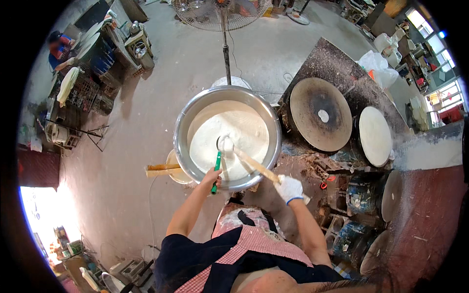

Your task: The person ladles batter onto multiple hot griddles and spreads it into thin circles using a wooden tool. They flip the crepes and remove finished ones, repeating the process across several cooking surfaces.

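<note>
In front of me stands a large metal bowl (180,146) holding a mass of white flour or batter (206,134); which of the two I cannot tell. My bare left hand (212,177) is closed round the green handle of a tool with a thin curved blade (217,163), just over the near rim. My right hand (289,189), in a white glove, grips a wooden paddle (257,166) that slants into the bowl. Its coated end meets the curved blade near the middle of the white mass, where a clump of white covers it.
To the right are a round dark griddle (321,115) and a pale round one (375,136). A standing fan (225,49) rises beyond the bowl. Beside the bowl's left, a smaller tub (177,173) has a wooden stick (161,170) across it. A person (61,51) works at the far left.
</note>
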Demonstrator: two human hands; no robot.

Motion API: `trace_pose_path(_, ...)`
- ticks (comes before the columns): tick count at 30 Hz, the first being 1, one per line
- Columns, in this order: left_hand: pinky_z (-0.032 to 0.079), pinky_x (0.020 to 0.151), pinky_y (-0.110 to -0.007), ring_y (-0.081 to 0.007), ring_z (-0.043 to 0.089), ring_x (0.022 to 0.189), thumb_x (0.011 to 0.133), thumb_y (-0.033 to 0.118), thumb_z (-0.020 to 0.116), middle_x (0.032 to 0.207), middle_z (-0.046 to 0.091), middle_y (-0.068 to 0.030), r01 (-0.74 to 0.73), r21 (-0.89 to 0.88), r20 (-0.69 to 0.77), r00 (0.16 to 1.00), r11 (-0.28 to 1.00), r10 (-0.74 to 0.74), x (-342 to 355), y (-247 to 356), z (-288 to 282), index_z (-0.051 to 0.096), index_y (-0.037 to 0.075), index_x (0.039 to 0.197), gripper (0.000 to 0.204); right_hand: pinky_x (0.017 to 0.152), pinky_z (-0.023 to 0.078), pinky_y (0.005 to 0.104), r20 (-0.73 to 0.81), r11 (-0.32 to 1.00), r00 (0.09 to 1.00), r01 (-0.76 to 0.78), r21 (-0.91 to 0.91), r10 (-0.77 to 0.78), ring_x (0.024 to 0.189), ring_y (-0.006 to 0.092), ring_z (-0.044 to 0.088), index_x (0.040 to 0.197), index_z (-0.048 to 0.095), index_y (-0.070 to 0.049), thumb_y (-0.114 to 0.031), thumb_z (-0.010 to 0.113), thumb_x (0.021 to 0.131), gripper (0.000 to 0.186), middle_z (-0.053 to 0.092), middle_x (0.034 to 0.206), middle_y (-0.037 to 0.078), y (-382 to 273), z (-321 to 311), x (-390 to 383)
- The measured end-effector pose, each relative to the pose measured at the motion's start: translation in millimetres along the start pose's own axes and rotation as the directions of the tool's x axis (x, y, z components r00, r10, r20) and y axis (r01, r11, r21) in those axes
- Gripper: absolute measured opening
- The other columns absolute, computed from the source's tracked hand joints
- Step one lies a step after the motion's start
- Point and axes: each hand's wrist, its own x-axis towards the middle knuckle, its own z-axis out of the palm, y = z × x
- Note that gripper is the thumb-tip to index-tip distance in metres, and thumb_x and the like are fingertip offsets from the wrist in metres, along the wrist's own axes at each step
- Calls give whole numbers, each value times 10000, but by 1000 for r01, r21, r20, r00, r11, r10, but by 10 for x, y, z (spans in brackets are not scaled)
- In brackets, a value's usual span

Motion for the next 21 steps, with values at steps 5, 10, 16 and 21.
trace_pose_path(5,203,299,-186,-40,254,386,904,206,477,569,282,36,142,-337,225,972,931,-67,-637,378,205,349,172,927,135,642,494,410,-191,985,981,55,163,-23,717,312,622,954,628,-117,-381,558,774,327,638,819,139,37,-59,-313)
trace_pose_path(10,165,291,-169,-24,215,383,923,238,440,565,248,48,-212,-226,309,910,951,277,-1864,1179,671,391,183,1141,230,561,488,363,-631,924,770,306,231,-97,649,283,615,983,623,-73,-254,650,739,305,622,759,140,45,-674,-435)
trace_pose_path(16,162,257,-171,-22,242,355,930,206,418,565,294,42,-661,-133,346,668,739,659,-3124,2051,1180,375,164,1251,327,561,484,331,-936,822,329,563,86,-127,624,270,605,1011,605,-18,-135,691,719,327,602,740,155,-41,-1955,-218)
trace_pose_path(21,191,253,-179,-36,245,340,935,186,400,548,292,33,-906,-106,383,344,411,857,-3658,2482,1346,317,163,1307,383,655,488,286,-964,691,263,693,205,22,720,199,616,1015,605,12,-45,690,706,326,632,839,144,-108,-2621,-215)
